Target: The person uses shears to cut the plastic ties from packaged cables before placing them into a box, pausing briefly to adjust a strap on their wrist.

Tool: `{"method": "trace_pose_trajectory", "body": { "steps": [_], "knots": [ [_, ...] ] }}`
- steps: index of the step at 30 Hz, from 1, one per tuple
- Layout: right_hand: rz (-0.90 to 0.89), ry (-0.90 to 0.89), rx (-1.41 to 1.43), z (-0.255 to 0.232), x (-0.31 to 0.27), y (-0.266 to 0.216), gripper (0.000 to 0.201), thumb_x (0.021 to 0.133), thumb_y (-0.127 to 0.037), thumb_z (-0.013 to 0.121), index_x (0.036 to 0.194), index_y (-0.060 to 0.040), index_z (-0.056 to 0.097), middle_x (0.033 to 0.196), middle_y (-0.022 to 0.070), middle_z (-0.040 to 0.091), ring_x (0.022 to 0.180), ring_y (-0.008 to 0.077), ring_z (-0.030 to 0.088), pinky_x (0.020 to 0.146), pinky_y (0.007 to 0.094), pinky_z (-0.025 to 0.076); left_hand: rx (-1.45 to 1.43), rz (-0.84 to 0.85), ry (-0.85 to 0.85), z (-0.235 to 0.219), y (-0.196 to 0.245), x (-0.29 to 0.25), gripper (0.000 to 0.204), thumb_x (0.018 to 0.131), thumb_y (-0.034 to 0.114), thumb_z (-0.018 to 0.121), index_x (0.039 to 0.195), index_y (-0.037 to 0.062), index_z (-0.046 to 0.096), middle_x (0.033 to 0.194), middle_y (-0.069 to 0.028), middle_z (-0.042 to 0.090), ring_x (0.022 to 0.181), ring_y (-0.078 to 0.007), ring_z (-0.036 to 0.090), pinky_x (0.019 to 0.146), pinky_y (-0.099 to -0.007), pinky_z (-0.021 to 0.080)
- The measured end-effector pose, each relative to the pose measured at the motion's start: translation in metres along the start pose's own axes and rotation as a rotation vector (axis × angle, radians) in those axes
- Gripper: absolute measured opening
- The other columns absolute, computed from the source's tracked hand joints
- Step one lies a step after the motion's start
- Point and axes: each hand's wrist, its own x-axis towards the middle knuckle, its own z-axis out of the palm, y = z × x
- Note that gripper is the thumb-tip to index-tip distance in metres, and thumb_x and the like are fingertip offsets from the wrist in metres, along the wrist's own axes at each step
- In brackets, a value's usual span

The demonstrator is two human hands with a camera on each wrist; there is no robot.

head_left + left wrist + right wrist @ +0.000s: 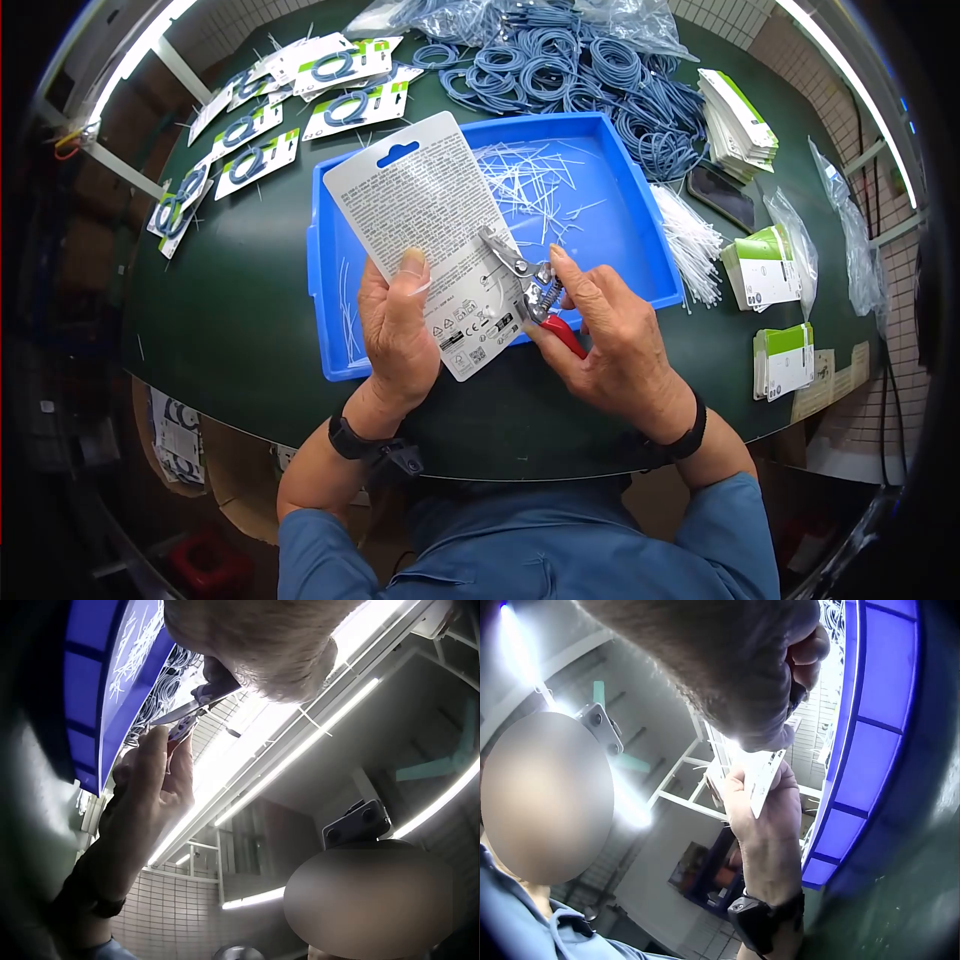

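So the left hand (398, 330) is pinching a white printed backing card (425, 220) over the blue plastic tray (325, 300), while the right hand (610, 345) is squeezing red-handled snips (535, 295) against the card's right edge. Looks like trimming; next I'd say a clean snip, tip falling into the tray.

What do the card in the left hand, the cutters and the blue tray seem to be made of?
Card: likely thin white printed cardboard, matte, with a punched hang slot. Cutters: shiny bare metal blades and spring, with red handles that look plastic-coated. Blue tray: probably moulded plastic, with a smooth, even colour and a raised rim.
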Motion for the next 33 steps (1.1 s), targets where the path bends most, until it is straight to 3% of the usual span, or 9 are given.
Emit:
{"method": "trace_pose_trajectory", "body": {
  "steps": [8, 13, 16, 25, 29, 33],
  "knots": [
    [0.097, -0.045, 0.096, 0.008, -0.003, 0.004, 0.075, 0.079, -0.006, 0.086, 0.147, -0.0034, 0.056, 0.091, 0.0099, 0.062, 0.068, 0.0178, 0.058, 0.056, 0.028, 0.049, 0.07, -0.05, 0.075, 0.003, -0.002, 0.004, 0.041, 0.107, 0.019, 0.047, 0.139, -0.0051, 0.05, 0.125, -0.0144, 0.066, 0.107, -0.0154, 0.065, 0.095, -0.0302, 0.052],
    [0.087, -0.053, 0.124, 0.007, -0.005, 0.006, 0.075, 0.078, -0.007, 0.087, 0.147, -0.0049, 0.057, 0.09, 0.0092, 0.063, 0.066, 0.0177, 0.057, 0.057, 0.0291, 0.049, 0.061, -0.081, 0.148, -0.006, -0.004, 0.017, 0.039, 0.107, 0.02, 0.047, 0.137, -0.0052, 0.052, 0.123, -0.015, 0.067, 0.107, -0.0159, 0.066, 0.094, -0.0304, 0.053],
    [0.046, -0.167, 0.153, 0.0, -0.003, 0.006, 0.078, 0.075, -0.008, 0.088, 0.147, -0.0067, 0.058, 0.092, 0.0093, 0.064, 0.067, 0.019, 0.058, 0.06, 0.0312, 0.05, 0.047, -0.07, 0.18, -0.015, -0.003, 0.024, 0.039, 0.107, 0.021, 0.047, 0.136, -0.0051, 0.052, 0.122, -0.0154, 0.067, 0.105, -0.016, 0.067, 0.094, -0.0304, 0.053],
    [0.041, -0.174, 0.149, -0.002, -0.002, -0.001, 0.079, 0.073, -0.01, 0.089, 0.146, -0.0077, 0.058, 0.093, 0.0097, 0.064, 0.069, 0.0213, 0.06, 0.062, 0.0334, 0.051, 0.047, -0.067, 0.19, -0.009, 0.0, 0.02, 0.039, 0.107, 0.024, 0.045, 0.133, -0.0041, 0.053, 0.12, -0.0162, 0.067, 0.1, -0.0169, 0.069, 0.091, -0.03, 0.055],
    [0.029, -0.193, 0.138, -0.004, -0.002, -0.002, 0.07, 0.08, -0.02, 0.087, 0.143, -0.0067, 0.058, 0.091, 0.0113, 0.061, 0.075, 0.0287, 0.061, 0.066, 0.0405, 0.052, 0.019, -0.062, 0.224, -0.005, -0.001, 0.019, 0.039, 0.107, 0.024, 0.045, 0.134, -0.0038, 0.051, 0.118, -0.0162, 0.067, 0.099, -0.0174, 0.07, 0.09, -0.0303, 0.056],
    [0.012, -0.172, 0.141, -0.001, -0.005, 0.0, 0.076, 0.075, -0.009, 0.088, 0.145, -0.0088, 0.059, 0.087, 0.0091, 0.061, 0.069, 0.0209, 0.06, 0.061, 0.0336, 0.05, -0.002, -0.055, 0.25, -0.004, -0.001, 0.018, 0.04, 0.106, 0.023, 0.044, 0.135, -0.0036, 0.049, 0.119, -0.0164, 0.066, 0.099, -0.0179, 0.07, 0.09, -0.0309, 0.057]
  ]
}}
